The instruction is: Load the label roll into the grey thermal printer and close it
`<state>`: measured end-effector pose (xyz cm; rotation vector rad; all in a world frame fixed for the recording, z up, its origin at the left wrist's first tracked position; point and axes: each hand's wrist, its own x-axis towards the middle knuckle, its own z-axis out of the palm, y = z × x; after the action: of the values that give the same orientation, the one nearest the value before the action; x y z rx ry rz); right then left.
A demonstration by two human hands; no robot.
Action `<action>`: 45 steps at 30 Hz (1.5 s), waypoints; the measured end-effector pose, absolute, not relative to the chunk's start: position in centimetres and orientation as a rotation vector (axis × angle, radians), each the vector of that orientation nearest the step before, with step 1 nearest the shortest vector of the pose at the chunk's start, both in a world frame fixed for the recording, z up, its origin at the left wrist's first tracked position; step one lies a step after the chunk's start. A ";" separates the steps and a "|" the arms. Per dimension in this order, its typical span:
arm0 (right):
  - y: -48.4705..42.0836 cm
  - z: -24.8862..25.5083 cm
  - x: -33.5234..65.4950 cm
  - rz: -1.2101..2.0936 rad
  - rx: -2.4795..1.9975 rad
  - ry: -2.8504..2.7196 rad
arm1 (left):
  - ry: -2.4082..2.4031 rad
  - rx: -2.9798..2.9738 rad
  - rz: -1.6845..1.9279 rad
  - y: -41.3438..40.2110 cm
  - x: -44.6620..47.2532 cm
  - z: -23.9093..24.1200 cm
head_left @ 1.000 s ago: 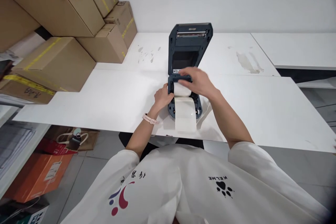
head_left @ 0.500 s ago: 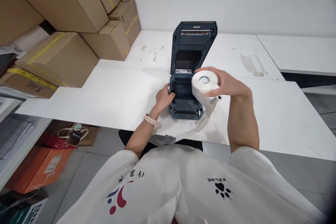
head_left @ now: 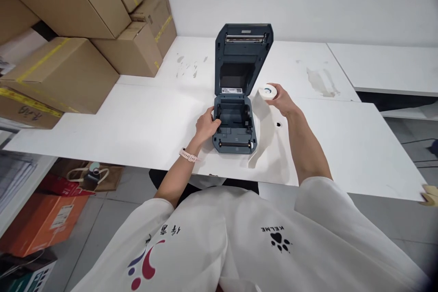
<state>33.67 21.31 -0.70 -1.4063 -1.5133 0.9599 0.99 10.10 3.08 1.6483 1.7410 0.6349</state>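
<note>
My right hand is wrapped around a roll of paper, fingers closed on its far side and thumb on the near side. The roll stands on end on the table, with its core hole facing up, just beside the right wall of the printer. A loose strip trails from it toward me along the printer's right side. My left hand grips the printer's left wall, fingers curled over the rim into the open bay. The lid stands tilted back behind. The bay lies left of the roll and runs crosswise, while the roll's axis points upward. My right hand is the nearer one to the roll. Cardboard boxes are stacked well off to my left
</note>
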 end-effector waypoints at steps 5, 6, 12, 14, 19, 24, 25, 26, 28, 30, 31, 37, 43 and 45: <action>16.7 -1.1 36.2 1.051 -1.347 -1.437 | 1.705 1.628 0.658 10.1 0.9 3.0; 15.2 -1.0 37.0 1.067 -1.313 -1.425 | 1.701 1.622 0.660 10.1 0.9 3.0; 7.4 -1.3 37.7 1.290 -1.323 -1.545 | 1.702 1.610 0.697 10.1 0.9 2.6; 6.7 -0.7 36.5 1.282 -1.316 -1.527 | 1.695 1.608 0.707 10.1 0.9 2.4; 8.3 5.8 32.3 1.132 -0.973 -1.719 | 1.688 1.632 0.716 10.1 0.9 2.2; 12.3 10.7 24.0 0.769 -1.140 -2.474 | 1.714 1.621 0.727 10.1 1.0 1.9; 13.0 10.6 22.1 0.638 -1.237 -2.605 | 1.710 1.608 0.738 10.0 1.0 1.8; 13.6 10.2 20.5 0.522 -1.329 -2.707 | 1.701 1.592 0.752 10.0 1.0 1.7; 14.1 8.9 18.2 0.377 -1.456 -2.818 | 1.686 1.558 0.781 9.8 1.2 1.6; 13.8 7.7 17.4 0.345 -1.490 -2.852 | 1.691 1.535 0.798 9.7 1.3 1.5; 13.3 7.3 17.5 0.336 -1.482 -2.846 | 1.696 1.528 0.804 9.7 1.3 1.5; 6.6 6.3 21.0 0.345 -1.229 -2.528 | 1.644 1.494 0.875 9.5 1.2 0.8; 0.6 4.4 21.6 0.374 -1.212 -2.363 | 1.583 1.395 0.944 9.1 1.4 0.3; -0.1 3.9 21.3 0.365 -1.238 -2.326 | 1.523 1.364 0.952 9.1 1.5 0.5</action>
<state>21.32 -0.06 3.88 -1.2380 -2.3264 0.3648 1.50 9.06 0.47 1.3639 1.5231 0.9522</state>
